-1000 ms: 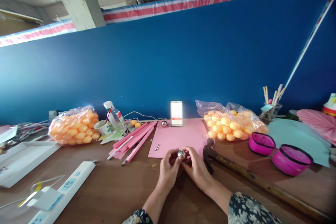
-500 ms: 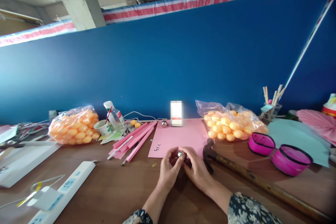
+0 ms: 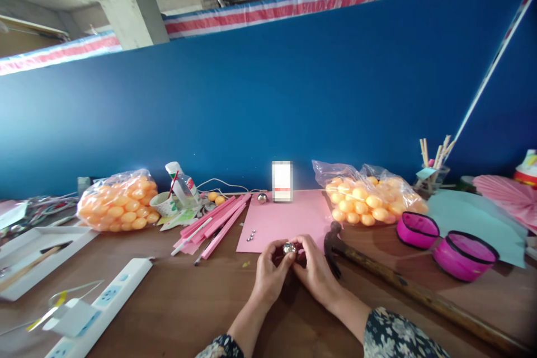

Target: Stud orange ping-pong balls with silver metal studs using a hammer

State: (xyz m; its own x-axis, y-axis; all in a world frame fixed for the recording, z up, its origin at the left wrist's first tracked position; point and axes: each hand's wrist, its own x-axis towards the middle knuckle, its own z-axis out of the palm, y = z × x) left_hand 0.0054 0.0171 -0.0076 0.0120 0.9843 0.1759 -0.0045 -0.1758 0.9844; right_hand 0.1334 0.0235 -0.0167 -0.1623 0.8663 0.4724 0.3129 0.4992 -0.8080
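Between both hands is a shiny metal ball (image 3: 289, 249), raised just above the near edge of a pink sheet of paper (image 3: 289, 215). My left hand (image 3: 271, 273) pinches it with thumb and fingers from the left. From the right, the fingers of my right hand (image 3: 314, 268) close on the same ball. A second metal ball (image 3: 262, 198) rests at the far left of the pink sheet. Several small shiny beads (image 3: 250, 235) lie near that sheet's left edge. To the right of my right hand lies a claw hammer (image 3: 377, 268) with a long wooden handle.
Bags of orange balls stand left (image 3: 121, 204) and right (image 3: 369, 198). Pink strips (image 3: 218, 221) lie beside the sheet. At left are a power strip (image 3: 113, 293) and a white tray (image 3: 69, 249) holding a small hammer (image 3: 36, 262). Magenta bands (image 3: 465, 257) sit right.
More of the metal ball shows between my fingers, and my hands have shifted only slightly. At the left, the small hammer has come to lie in the white tray.
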